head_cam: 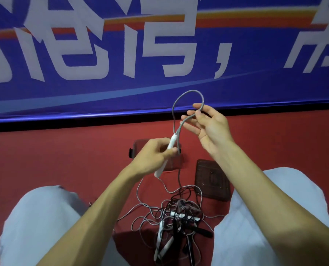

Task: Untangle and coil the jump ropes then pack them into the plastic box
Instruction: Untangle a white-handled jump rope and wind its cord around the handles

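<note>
While I watch from the head cam, the left hand (153, 152) is clenched round a white plastic jump-rope handle (166, 154), thumb & fingers (169, 150) wrapped at its middle, handle tilted w/ its cord end up. From that end a thin grey cord (188, 93) rises, arcs over in a loop & comes down to the right hand (207, 123). Right hand's palm faces me, fingers spread loosely; index & thumb tips pinch the grey cord at the loop's far side, other fingers released. Cord also runs down past the handle toward the floor.

Taking the handle as landmark: below it, nearer me, lies a tangled heap of grey and black jump ropes (179, 214) on the red carpet floor (64, 150), betw. my two knees in pale grey trousers (41, 217). Several white handles (163, 242) & black handles (203, 232) stick out of the heap's near side. Just behind the handle sits a clear, red-tinted plastic box (140, 144), partly hidden by the left hand. To the lower right of the handle, a dark ribbed flat lid-like piece (211, 179) lies on the floor, touching the heap's far edge. Well beyond, a blue banner w/ big white characters (159, 45) covers the wall.
</note>
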Demonstrator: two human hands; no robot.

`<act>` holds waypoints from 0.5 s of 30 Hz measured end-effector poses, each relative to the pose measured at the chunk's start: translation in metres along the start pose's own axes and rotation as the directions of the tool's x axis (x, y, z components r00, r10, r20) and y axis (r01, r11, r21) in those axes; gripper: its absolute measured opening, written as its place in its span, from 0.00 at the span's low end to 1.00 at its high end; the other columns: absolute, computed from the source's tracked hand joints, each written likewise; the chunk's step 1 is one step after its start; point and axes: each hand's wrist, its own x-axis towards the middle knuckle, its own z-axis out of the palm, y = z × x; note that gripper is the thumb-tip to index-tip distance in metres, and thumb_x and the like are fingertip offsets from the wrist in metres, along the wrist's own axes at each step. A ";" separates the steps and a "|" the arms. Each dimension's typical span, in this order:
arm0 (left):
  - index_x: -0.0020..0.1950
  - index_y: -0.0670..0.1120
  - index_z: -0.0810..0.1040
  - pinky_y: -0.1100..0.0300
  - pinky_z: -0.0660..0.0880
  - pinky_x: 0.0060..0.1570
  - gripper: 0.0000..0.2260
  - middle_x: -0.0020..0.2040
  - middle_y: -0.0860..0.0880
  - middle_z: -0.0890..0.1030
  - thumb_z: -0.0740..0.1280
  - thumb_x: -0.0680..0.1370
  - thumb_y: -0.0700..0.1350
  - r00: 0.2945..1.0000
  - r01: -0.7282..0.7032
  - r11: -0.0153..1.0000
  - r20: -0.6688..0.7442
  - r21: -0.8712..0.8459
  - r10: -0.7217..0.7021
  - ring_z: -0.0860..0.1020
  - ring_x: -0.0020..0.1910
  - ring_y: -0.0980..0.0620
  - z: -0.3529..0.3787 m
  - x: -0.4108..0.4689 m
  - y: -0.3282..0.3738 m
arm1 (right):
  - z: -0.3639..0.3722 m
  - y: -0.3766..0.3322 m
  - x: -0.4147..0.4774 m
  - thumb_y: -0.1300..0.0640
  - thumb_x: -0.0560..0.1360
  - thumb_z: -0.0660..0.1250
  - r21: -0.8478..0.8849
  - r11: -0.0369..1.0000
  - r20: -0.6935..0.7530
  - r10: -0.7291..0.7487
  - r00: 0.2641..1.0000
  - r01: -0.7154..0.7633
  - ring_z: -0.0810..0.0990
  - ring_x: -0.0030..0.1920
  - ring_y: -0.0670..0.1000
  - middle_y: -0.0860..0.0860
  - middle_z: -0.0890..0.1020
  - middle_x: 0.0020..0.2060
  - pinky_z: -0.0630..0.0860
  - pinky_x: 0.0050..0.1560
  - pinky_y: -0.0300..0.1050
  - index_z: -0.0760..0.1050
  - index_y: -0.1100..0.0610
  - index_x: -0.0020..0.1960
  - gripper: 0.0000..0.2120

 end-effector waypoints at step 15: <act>0.47 0.40 0.78 0.54 0.81 0.41 0.04 0.41 0.43 0.85 0.65 0.80 0.39 0.965 -0.095 0.767 -0.247 -0.634 -0.084 0.85 0.42 0.44 0.000 -0.003 0.019 | -0.004 0.011 0.004 0.66 0.81 0.59 -0.166 0.977 -0.056 0.129 0.990 -0.136 0.83 0.41 0.55 0.60 0.80 0.46 0.83 0.40 0.44 0.71 0.64 0.55 0.05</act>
